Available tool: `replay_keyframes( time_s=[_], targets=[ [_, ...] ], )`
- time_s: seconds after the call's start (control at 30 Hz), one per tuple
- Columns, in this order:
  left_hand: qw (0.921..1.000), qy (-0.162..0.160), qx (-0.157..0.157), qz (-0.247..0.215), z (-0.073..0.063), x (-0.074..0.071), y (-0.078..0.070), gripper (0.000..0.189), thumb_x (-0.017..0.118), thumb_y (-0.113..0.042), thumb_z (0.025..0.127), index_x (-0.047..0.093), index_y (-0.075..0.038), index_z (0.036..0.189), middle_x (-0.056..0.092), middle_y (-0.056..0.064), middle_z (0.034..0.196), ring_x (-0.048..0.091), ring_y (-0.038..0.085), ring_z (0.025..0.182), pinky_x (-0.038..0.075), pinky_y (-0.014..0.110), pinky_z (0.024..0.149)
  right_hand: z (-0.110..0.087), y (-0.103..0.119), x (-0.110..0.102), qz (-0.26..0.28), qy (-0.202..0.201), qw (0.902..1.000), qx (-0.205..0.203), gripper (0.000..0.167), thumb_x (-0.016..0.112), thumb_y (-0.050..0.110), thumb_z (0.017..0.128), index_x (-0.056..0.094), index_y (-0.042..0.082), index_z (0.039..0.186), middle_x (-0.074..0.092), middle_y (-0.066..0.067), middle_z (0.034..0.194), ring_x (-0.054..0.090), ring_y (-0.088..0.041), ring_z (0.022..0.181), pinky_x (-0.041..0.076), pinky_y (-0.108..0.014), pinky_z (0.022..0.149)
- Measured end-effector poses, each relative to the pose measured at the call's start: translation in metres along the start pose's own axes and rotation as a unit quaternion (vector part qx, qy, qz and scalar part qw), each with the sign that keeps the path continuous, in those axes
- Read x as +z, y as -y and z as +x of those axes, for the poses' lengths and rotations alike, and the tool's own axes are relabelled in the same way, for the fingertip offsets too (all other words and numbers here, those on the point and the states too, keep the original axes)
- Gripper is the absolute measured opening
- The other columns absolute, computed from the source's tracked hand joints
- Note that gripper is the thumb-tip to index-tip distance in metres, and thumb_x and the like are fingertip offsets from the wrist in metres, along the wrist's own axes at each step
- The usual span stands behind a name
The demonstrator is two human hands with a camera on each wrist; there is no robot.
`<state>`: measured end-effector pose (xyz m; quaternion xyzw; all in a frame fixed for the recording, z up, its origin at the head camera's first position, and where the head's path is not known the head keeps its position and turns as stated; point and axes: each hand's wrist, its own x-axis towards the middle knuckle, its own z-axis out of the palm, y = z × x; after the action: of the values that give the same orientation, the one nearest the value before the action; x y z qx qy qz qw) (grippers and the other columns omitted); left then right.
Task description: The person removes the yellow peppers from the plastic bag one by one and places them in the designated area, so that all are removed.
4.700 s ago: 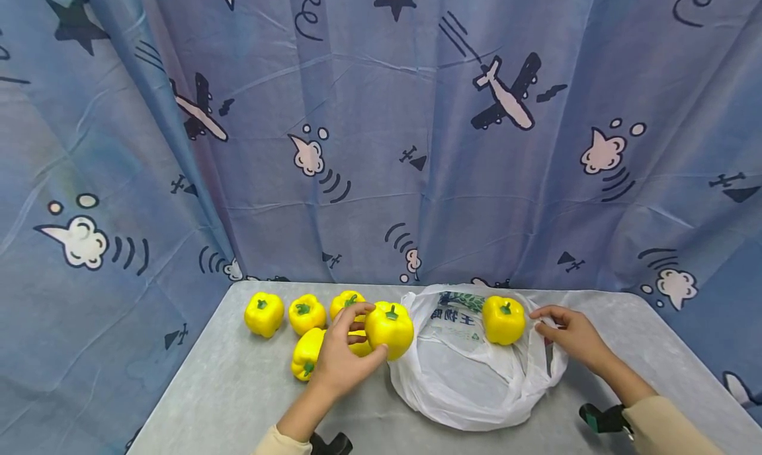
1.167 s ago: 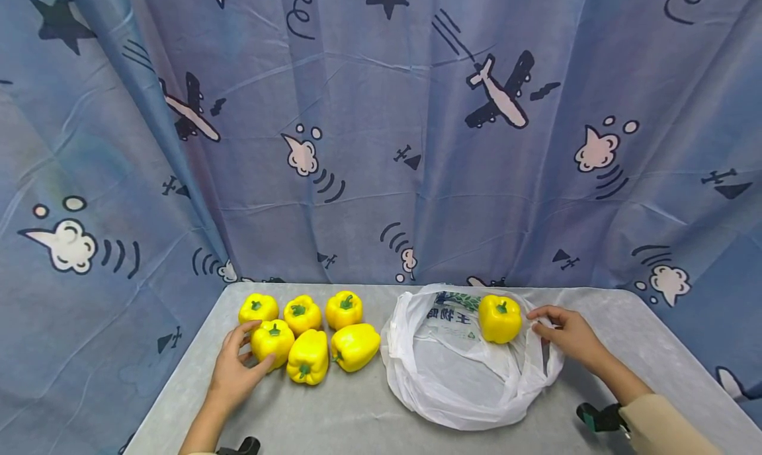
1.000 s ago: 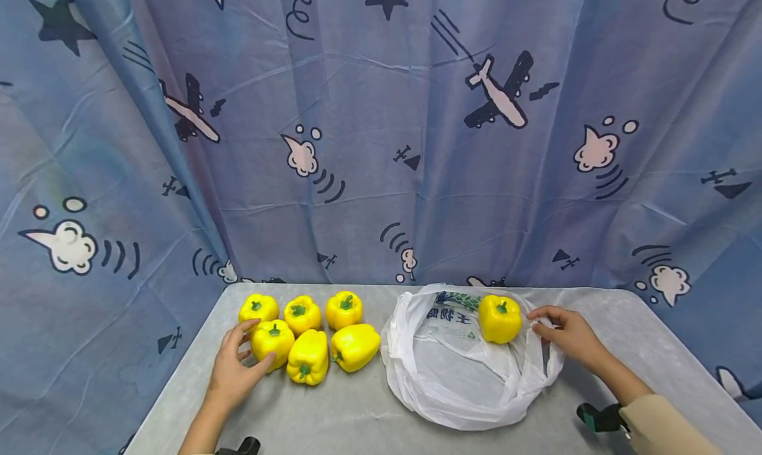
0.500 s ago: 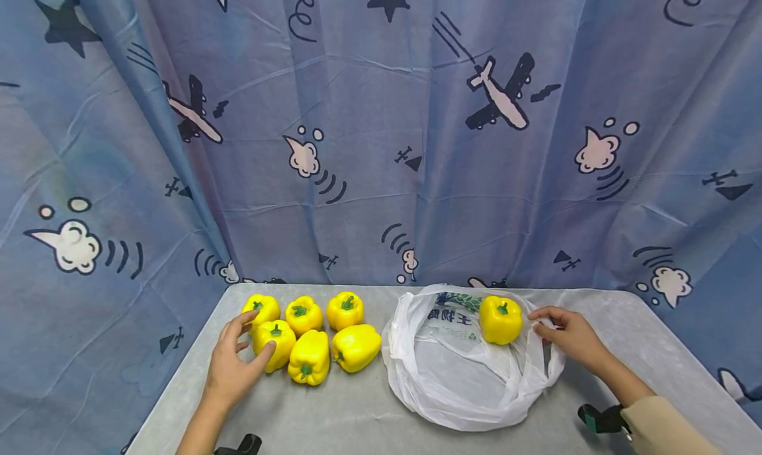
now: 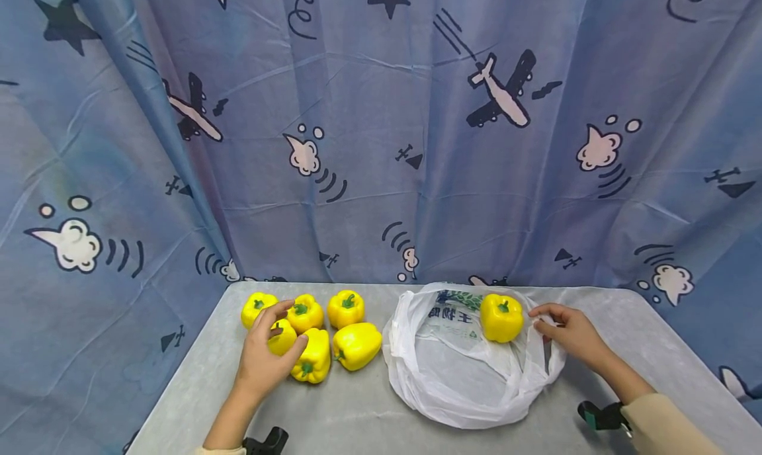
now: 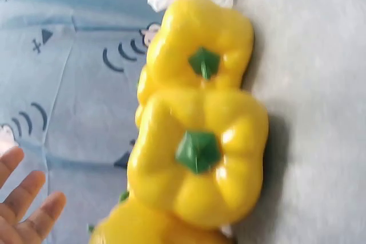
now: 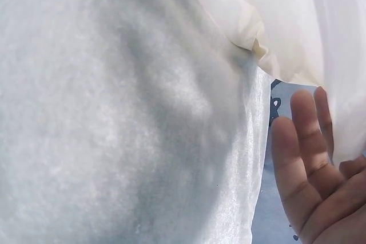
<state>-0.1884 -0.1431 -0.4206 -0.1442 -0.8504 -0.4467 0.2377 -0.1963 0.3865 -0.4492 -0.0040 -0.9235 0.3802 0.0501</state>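
Several yellow bell peppers stand in two loose rows on the left of the table. My left hand (image 5: pixel 266 362) hovers over the front row with fingers spread. It partly covers the front-left bell pepper (image 5: pixel 283 338) and is near the front middle bell pepper (image 5: pixel 315 356). In the left wrist view, its fingers (image 6: pixel 40 215) are apart from the bell pepper (image 6: pixel 200 192) in the centre. My right hand (image 5: pixel 576 337) pinches the right edge of a white plastic bag (image 5: pixel 411 392), which lies with its mouth wide. Inside the bag sits one bell pepper (image 5: pixel 502 318).
The front right bell pepper (image 5: pixel 357 346) lies on its side, left of the bag. The back row includes a bell pepper (image 5: pixel 346 309). A blue patterned curtain (image 5: pixel 357 230) hangs behind the grey-covered table (image 5: pixel 351 415).
My left hand has carried a bell pepper from beside the bag to the front left, let it go, then moved right over the front row. My right hand stays at the bag.
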Motion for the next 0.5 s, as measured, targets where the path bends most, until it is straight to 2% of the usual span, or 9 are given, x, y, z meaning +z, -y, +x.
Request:
replay_keyframes(
  time_s=[0.1, 0.3, 0.5],
  targets=[
    [0.9997, 0.018, 0.005, -0.016, 0.002, 0.008, -0.006, 0.058, 0.077, -0.01, 0.077, 0.055, -0.015, 0.13, 0.057, 0.005, 0.129, 0.055, 0.022, 0.113, 0.052, 0.049, 0.087, 0.0, 0.0, 0.0, 0.0, 0.001, 1.0, 0.002, 0.031, 0.062, 0.021, 0.093, 0.063, 0.001, 0.116, 0.065, -0.02, 0.109, 0.06, -0.011, 0.068, 0.05, -0.023, 0.06],
    [0.9976, 0.046, -0.003, -0.051, 0.008, 0.023, -0.017, 0.059, 0.076, -0.011, 0.077, 0.054, -0.019, 0.131, 0.056, 0.005, 0.131, 0.057, 0.028, 0.115, 0.052, 0.05, 0.09, 0.0, 0.0, -0.001, 0.003, 0.001, 1.0, -0.002, 0.03, 0.062, 0.021, 0.094, 0.063, 0.001, 0.117, 0.066, -0.016, 0.102, 0.058, -0.011, 0.066, 0.048, -0.024, 0.058],
    [0.995, 0.08, -0.01, -0.059, 0.013, 0.038, -0.025, 0.057, 0.075, -0.015, 0.079, 0.053, -0.024, 0.131, 0.056, 0.001, 0.132, 0.055, 0.028, 0.118, 0.052, 0.045, 0.092, 0.0, 0.0, -0.001, 0.006, 0.004, 1.0, 0.0, 0.031, 0.062, 0.021, 0.094, 0.063, 0.001, 0.118, 0.067, -0.016, 0.102, 0.058, -0.01, 0.065, 0.047, -0.023, 0.058]
  ],
)
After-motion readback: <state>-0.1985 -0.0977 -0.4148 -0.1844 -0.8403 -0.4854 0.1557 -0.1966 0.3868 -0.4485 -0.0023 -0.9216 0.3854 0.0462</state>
